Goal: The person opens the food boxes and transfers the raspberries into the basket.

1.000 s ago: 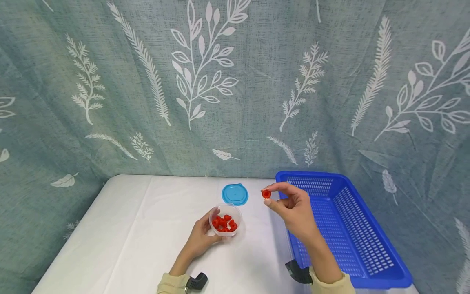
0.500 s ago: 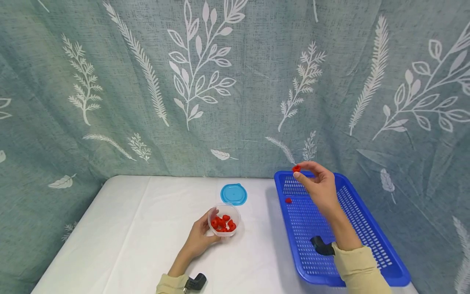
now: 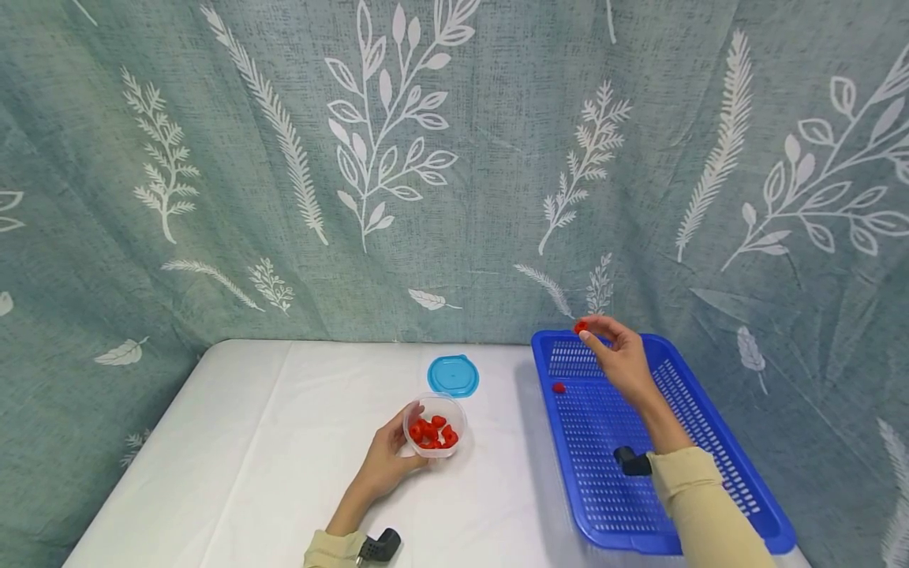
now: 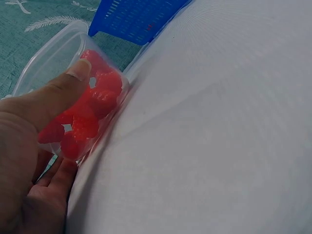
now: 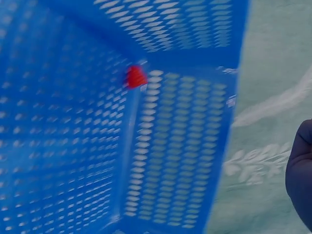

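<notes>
A small clear plastic tub with several raspberries in it stands on the white table. My left hand grips the tub's side; its thumb lies along the wall in the left wrist view. Over the far part of a blue plastic basket, my right hand pinches one raspberry between thumb and finger. Another raspberry lies inside the basket, close to its left wall. In the right wrist view only part of the right hand shows at the edge, and the pinched raspberry is out of sight.
A blue lid lies flat on the table just behind the tub. The basket's perforated walls rise at the table's right side. A green leaf-patterned cloth hangs behind the table.
My right hand has moved right and farther back with its raspberry, now above the basket. The raspberry in the basket has come into sight. My left hand and the tub stay put.
</notes>
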Motion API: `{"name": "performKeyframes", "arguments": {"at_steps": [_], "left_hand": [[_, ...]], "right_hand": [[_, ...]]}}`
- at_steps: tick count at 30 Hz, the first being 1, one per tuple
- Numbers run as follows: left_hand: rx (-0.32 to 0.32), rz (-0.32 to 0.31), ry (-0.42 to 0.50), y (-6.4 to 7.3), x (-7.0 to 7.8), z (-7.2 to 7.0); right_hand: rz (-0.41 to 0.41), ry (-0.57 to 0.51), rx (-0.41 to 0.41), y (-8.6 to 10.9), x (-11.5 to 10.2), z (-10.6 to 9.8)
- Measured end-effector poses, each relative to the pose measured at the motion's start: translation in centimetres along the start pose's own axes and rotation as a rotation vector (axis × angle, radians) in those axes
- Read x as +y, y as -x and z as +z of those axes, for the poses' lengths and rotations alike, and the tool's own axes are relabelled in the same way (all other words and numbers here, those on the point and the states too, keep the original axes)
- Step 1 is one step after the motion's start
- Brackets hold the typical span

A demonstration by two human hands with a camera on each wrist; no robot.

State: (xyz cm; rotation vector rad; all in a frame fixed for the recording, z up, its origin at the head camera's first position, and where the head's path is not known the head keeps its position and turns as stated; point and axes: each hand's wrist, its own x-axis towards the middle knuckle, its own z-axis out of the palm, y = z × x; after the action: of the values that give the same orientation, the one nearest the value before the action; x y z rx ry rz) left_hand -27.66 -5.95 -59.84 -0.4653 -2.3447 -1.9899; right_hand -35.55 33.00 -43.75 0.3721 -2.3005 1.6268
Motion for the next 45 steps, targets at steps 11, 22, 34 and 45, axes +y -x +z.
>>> {"name": "performKeyframes", "arguments": {"at_steps": [11, 22, 34, 45], "left_hand": [[0.000, 0.018, -0.031, 0.0, 0.1, 0.1], [0.001, 0.008, -0.035, 0.1, 0.2, 0.0], [0.005, 0.006, -0.011, 0.2, 0.4, 0.1], [0.000, -0.024, -0.041, 0.2, 0.4, 0.1]], "right_hand": [[0.052, 0.196, -0.098, -0.4, 5.8, -1.4], [0.122, 0.219, -0.146, -0.1, 9.4, -1.2], [0.307, 0.206, -0.269, 1.6, 12.6, -1.2], [0.372, 0.226, -0.265, 1.8, 13.1, -1.0]]}}
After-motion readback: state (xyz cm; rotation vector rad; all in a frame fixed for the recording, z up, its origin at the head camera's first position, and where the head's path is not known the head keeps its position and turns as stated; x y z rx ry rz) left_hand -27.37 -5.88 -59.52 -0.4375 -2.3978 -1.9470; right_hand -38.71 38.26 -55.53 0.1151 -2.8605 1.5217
